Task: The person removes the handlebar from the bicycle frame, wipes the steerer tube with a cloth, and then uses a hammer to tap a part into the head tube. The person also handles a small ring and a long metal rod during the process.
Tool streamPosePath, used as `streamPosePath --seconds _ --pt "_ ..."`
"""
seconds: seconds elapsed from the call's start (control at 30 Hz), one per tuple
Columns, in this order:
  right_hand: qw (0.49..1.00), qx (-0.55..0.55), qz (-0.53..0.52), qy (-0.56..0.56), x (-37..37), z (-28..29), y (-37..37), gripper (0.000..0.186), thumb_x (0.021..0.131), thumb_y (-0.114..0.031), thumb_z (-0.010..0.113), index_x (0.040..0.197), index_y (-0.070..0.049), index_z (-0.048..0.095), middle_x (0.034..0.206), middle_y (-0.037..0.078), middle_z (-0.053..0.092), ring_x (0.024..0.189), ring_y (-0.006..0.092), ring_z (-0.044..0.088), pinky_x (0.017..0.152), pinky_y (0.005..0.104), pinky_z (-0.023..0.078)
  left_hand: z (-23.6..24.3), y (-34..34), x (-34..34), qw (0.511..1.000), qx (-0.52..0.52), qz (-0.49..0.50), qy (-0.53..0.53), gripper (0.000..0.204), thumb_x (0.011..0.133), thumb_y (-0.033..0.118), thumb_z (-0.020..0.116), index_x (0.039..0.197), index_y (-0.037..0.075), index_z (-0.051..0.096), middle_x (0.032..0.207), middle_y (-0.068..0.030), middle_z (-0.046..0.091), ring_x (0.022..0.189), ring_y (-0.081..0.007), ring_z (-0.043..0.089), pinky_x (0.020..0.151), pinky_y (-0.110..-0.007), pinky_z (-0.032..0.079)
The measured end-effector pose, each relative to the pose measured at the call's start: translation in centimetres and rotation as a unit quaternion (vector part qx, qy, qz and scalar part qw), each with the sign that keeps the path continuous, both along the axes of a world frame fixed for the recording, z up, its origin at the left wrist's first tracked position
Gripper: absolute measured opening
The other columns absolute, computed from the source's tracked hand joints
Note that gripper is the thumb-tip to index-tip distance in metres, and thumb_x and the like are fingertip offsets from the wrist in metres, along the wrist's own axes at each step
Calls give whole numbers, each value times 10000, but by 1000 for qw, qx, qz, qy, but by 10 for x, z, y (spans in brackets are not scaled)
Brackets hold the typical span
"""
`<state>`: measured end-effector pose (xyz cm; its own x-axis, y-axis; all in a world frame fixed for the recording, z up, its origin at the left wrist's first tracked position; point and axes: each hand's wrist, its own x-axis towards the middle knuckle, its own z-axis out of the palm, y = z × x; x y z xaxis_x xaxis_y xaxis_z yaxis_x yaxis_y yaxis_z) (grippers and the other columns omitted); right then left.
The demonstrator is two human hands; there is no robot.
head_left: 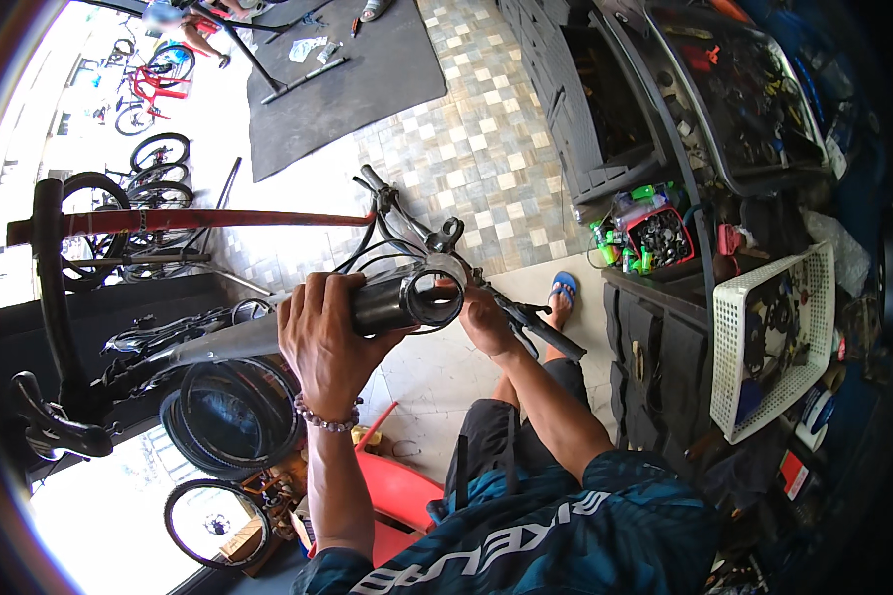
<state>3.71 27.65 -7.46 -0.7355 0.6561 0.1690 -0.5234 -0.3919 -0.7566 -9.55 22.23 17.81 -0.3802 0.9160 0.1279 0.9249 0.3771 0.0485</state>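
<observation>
Wrapping over the black tube [379, 307] close to the hub of our clock face, the left hand [322, 337] has a firm hold here, its fingers [316, 294] curled across the top and the thumb on the nearer side. That's the tube, then, almost dead centre, its open round end [416, 309] facing three o'clock and partly up at the camera. And at four o'clock, right beside that rim, here's the right hand [488, 325]! Its fingers slip out of sight behind the end; whether they are grasping, pressing or merely resting, I cannot tell from here.

Now, technique! The left looks like the anchor, and a good anchor it should be: palm snug, wrist straight, so nothing rolls while the right is at the rim. The right does best with light, even pressure, spread around the edge rather than loaded on one spot, and square to the tube. Watch twelve o'clock, too: a clamp [449, 235] and looping cables [352, 260] crowd in there, and a snag could twist everything. The long grey frame tube [223, 340] stretches off just under nine o'clock, plenty of leverage, so small movements look wisest. Up at ten, a red bar [248, 220] reaches in close to those cables; give it room!
</observation>
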Motion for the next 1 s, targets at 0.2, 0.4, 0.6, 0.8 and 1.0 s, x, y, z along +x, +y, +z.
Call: streamPosePath --seconds 0.2,0.4,0.6,0.8,1.0 --pt "941 -302 109 105 5 26 26 1029 968 -877 350 1362 26 647 1391 126 654 1376 262 536 1209 462 360 -2 1 0 1000 16 -3 7 732 516 452 1010 1085 121 689 1035 -75 657 997 -323 653 891 -466 500" --pt "830 -515 157 144 -7 52 48 1103 960 -890 352 1354 97 647 1385 222 667 1333 326 586 1177 494 429 -1 0 -1 1000 24 -10 -5 715 539 483 1003 1064 116 685 1011 -65 657 966 -311 654 881 -459 493" --pt "810 -537 147 186 1 52 44 1080 931 -922 360 1240 48 721 1304 188 710 1307 335 602 1122 499 453 1 -1 0 999 32 -12 -9 701 553 482 999 1057 116 679 990 -59 654 950 -291 646 860 -441 464" --pt "890 -436 79 107 13 67 18 1004 916 -944 351 1089 -41 755 1203 86 721 1185 239 552 1070 415 433 -2 -5 -5 999 38 -26 -3 699 567 479 986 1050 105 646 989 -63 646 963 -283 649 860 -437 469" --pt "868 -493 13 59 14 81 3 981 905 -926 445 1178 -12 675 1211 97 607 1187 263 522 1095 438 443 -6 -10 -7 997 74 -38 8 666 573 483 988 1012 112 653 988 -65 656 971 -289 667 857 -446 485"
